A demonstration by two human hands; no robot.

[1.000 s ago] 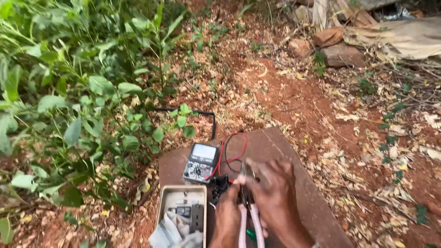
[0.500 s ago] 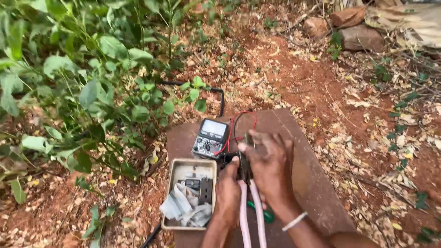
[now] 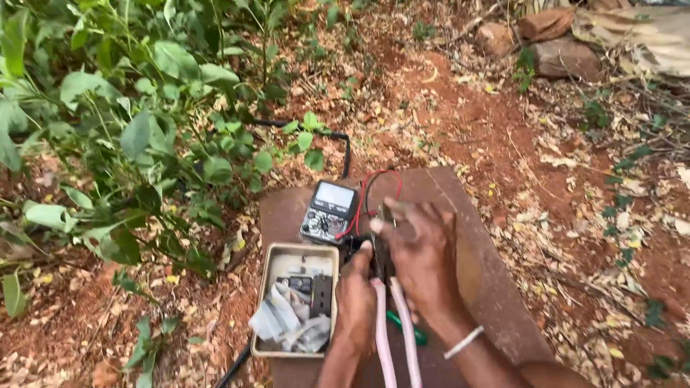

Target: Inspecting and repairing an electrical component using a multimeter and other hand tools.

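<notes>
Pink-handled pliers (image 3: 392, 327) are gripped over a brown board (image 3: 467, 237) by the left hand (image 3: 357, 298) and right hand (image 3: 420, 255), fingers closed, beside a grey multimeter (image 3: 329, 210) and a cream box (image 3: 296, 298) of clear packets.

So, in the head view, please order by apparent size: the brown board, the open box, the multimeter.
1. brown board, clearly largest.
2. open box of small parts.
3. multimeter, smallest; it lies slightly farther from the camera, but the gap looks real.
</notes>
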